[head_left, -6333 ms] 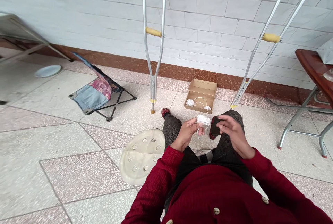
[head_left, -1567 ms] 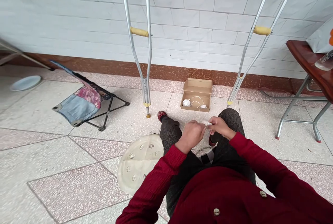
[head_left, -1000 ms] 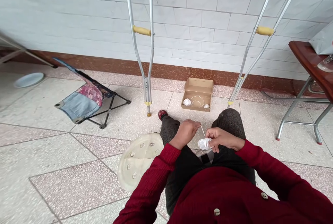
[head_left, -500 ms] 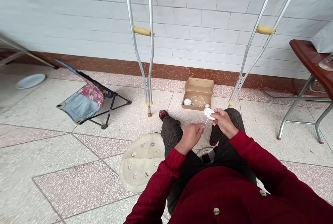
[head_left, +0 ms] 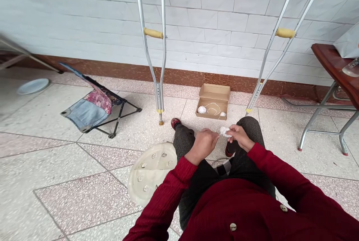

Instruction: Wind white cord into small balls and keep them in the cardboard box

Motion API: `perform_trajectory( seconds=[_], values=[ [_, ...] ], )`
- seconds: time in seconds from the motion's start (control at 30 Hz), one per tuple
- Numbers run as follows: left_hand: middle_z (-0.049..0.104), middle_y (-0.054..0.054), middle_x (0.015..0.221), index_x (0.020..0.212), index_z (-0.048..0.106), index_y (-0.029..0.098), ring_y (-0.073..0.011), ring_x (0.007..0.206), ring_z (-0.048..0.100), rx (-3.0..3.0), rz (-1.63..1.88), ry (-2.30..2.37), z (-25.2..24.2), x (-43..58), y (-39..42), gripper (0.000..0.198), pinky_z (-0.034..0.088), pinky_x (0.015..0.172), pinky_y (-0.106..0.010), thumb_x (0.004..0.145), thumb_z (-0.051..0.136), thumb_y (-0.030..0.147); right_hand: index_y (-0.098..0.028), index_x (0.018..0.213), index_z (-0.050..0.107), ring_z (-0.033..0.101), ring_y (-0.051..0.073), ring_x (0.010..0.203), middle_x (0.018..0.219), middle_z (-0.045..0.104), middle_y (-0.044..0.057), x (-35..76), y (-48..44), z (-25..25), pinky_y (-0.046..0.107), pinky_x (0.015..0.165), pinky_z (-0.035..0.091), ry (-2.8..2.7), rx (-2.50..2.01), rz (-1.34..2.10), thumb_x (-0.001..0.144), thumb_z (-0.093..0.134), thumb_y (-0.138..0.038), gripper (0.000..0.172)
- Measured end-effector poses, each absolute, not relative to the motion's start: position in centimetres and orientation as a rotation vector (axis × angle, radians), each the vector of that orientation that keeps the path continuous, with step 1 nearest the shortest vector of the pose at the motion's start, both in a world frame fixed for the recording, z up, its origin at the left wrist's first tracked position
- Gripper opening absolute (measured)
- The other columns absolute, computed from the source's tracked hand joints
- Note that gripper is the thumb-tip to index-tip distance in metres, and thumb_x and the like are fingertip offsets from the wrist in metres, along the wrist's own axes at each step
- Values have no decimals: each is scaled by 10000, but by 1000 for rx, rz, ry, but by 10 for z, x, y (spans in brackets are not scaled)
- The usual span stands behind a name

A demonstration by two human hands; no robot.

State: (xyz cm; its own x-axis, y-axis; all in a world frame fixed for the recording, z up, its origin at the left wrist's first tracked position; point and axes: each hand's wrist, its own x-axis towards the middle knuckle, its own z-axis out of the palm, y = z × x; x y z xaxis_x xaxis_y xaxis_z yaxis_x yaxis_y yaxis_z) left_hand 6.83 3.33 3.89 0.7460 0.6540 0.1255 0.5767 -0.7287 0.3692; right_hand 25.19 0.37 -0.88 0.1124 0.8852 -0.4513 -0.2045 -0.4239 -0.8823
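Right hand (head_left: pixel 239 137): our fingers close on a white string ball (head_left: pixel 225 132), pinching it firmly.
Left hand (head_left: pixel 203 145): our fingers curl just beside the ball; whether they hold thread, we cannot tell.
Beyond the ball: an open cardboard box (head_left: pixel 213 91), holding another string ball (head_left: pixel 202 110).

Your right hand (head_left: pixel 238 138) was just beside your left hand (head_left: pixel 203 145), with a ball of string (head_left: pixel 225 132) between them. Ahead of both hands, a cardboard box (head_left: pixel 212 102) sat on the tiled floor (head_left: pixel 308 147) between two crutches (head_left: pixel 157 46) (head_left: pixel 276 46), with a smaller ball of string (head_left: pixel 202 110) in it. Left of your left hand lay a round plastic lid (head_left: pixel 150 173), with a folding stool (head_left: pixel 95 102) beyond it, while a folding table (head_left: pixel 328 61) stood well right of your right hand.
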Motion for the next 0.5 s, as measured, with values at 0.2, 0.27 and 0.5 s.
perform_trajectory(
  seconds=[0.2, 0.27, 0.5],
  values=[
    [675, -22, 721, 766, 664, 171, -157, 727, 620, 2344, 374, 955, 15, 73, 19, 315, 418, 706, -244, 955, 429, 263, -191, 755, 520, 546, 85, 450, 605, 581, -44, 251, 6, 45, 175, 374, 401, -714, -1163, 1416, 642, 734, -313, 271],
    [686, -39, 758, 785, 671, 161, -167, 762, 624, 2349, 398, 985, 11, 68, 26, 293, 421, 730, -253, 948, 446, 253, -186, 779, 534, 527, 76, 426, 612, 591, -40, 249, -6, 61, 161, 342, 356, -808, -1105, 1606, 666, 724, -302, 249],
    [678, -64, 782, 839, 671, 178, -192, 803, 613, 2622, 345, 1025, 41, 58, 52, 269, 412, 815, -307, 949, 442, 268, -154, 765, 554, 530, 96, 365, 541, 605, -31, 248, -27, 19, 166, 307, 370, -1049, -1259, 2048, 611, 737, -229, 250]
  ],
)
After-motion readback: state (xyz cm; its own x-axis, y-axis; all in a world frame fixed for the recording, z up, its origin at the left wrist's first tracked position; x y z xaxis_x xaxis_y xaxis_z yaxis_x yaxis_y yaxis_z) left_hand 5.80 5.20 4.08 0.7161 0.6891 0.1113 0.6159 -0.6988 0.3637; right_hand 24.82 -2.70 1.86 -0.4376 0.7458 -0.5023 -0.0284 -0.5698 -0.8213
